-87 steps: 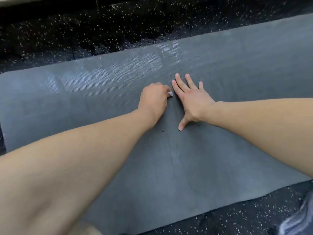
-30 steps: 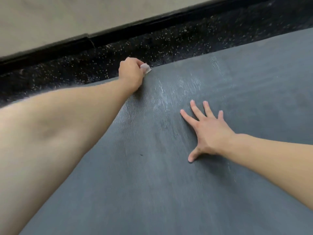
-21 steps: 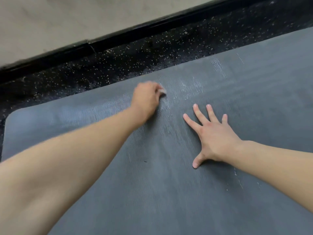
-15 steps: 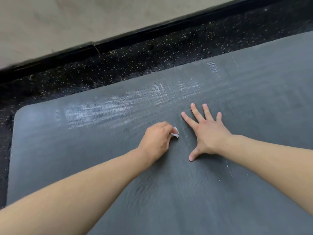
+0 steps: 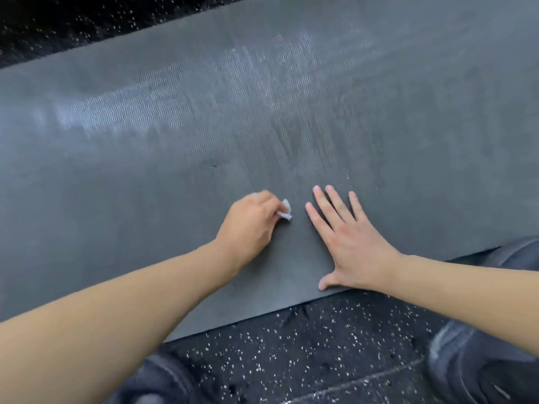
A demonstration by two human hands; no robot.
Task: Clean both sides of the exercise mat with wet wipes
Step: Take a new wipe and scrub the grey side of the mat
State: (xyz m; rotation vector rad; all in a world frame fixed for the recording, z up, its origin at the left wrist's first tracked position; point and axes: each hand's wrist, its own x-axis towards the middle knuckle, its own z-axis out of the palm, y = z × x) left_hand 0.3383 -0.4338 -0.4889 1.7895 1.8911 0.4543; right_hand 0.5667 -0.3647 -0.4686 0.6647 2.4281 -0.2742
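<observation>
The dark grey exercise mat (image 5: 145,185) lies flat across the floor, with shiny damp streaks on its far half. My left hand (image 5: 248,225) grips a small crumpled white wet wipe (image 5: 285,210) against the mat, close to the near edge; only a corner of the wipe shows past my fingers. My right hand (image 5: 347,243) lies flat beside it, fingers spread, palm pressing on the mat just to the right of the wipe.
Black rubber floor with white specks (image 5: 306,345) borders the mat's near edge and its far edge (image 5: 73,21). My knees in dark jeans (image 5: 481,368) are at the bottom, and one touches the mat's near edge at the right.
My left hand has dragged the wipe from the mat's far edge back toward me, down to the near edge. My right hand stayed flat on the mat. The view tilted downward.
</observation>
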